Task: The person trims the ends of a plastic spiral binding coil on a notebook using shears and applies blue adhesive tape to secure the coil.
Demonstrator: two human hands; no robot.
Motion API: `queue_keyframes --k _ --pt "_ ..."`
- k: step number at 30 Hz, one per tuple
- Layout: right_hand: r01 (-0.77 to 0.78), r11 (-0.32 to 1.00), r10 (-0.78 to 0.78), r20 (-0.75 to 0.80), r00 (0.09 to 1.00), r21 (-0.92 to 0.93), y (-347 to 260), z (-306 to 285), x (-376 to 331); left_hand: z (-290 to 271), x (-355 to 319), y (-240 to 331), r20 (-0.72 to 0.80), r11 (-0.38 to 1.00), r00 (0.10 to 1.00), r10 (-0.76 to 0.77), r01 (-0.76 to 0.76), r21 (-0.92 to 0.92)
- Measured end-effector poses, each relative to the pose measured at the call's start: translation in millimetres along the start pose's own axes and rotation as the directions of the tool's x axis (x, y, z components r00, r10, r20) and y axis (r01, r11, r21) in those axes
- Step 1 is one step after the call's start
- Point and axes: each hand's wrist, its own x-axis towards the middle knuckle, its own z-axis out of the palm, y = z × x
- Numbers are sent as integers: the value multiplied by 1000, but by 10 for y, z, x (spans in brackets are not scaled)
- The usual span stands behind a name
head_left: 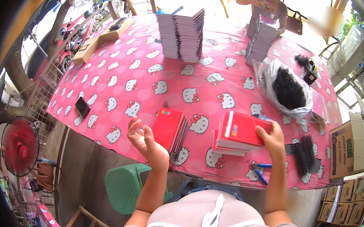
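My right hand (pixel 273 138) grips the right edge of red spiral notebooks (pixel 243 128), its thumb on the top cover. They lie over more red-covered books on the pink table; how many it holds I cannot tell. My left hand (pixel 147 143) is raised with its palm up and fingers apart, holding nothing. Just beyond it stands a stack of red notebooks (pixel 167 127) with dark spirals along the right side. Pliers with blue handles (pixel 262 174) lie by my right forearm. To the right of that forearm is a bundle of black binding coils (pixel 303 156).
Tall notebook stacks (pixel 180 35) stand at the far side, with another (pixel 261 40) before a person (pixel 269 6). A clear bag of black coils (pixel 288 90) sits at right. A phone (pixel 82 107) lies left. Cartons (pixel 345 149), a green stool (pixel 123 188) and a red fan (pixel 21 146) surround the table.
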Motion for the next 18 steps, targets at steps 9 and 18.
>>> queue_keyframes --k 9,18 --pt "279 817 -280 -77 957 504 -767 -105 -174 1002 -670 204 835 998 547 -56 9 61" --pt "309 951 -309 -143 940 -24 300 -409 -77 1392 -799 337 834 802 513 205 -576 158"
